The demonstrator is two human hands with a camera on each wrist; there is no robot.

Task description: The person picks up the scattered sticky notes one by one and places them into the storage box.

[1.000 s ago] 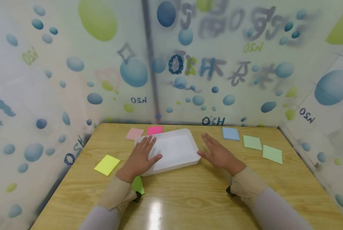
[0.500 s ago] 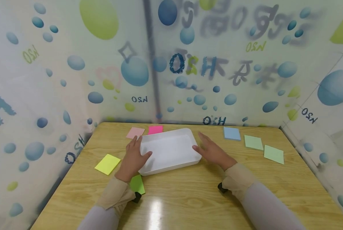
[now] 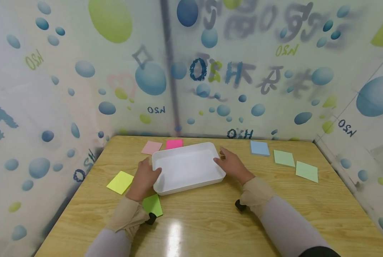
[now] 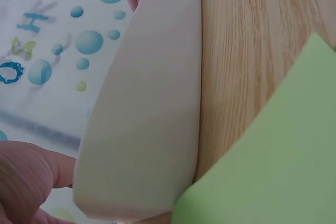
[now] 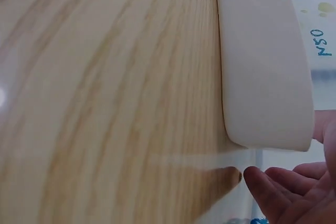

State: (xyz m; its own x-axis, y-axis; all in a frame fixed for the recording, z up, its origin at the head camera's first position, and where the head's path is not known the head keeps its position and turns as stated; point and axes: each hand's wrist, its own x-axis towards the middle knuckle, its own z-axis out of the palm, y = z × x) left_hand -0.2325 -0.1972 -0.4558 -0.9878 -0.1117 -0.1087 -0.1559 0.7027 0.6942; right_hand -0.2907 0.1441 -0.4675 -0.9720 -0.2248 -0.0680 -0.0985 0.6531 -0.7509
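On my head feed, the shallow white rectangular tray (image 3: 188, 167) sits slightly askew at mid-frame on the yellowish wood-grain counter (image 3: 207, 221). The left hand (image 3: 142, 181) and right hand (image 3: 235, 166) flank its short ends, thumbs reaching over the rim; I judge that this gives an even hold. I see a pale pink square paper note (image 3: 151, 147) and a hot pink square paper note (image 3: 174, 144) above it, a yellow square paper note (image 3: 118, 182) at left, a bright green paper note (image 3: 153, 206) below, and a blue square paper pad (image 3: 260, 148) and two pale green square paper notes (image 3: 284, 158) at right, perhaps set aside to leave the middle to the tray. Behind rises an off-white wall (image 3: 185, 101) with blue and lime bubbles.

My left wrist view shows the tray's outer wall down the centre and the hand cropped at lower left; I cannot tell whether that grip is clamped.

In my right wrist view, the fingers at lower right are apart from the tray, so that grip is not closed; its base meets the counter.
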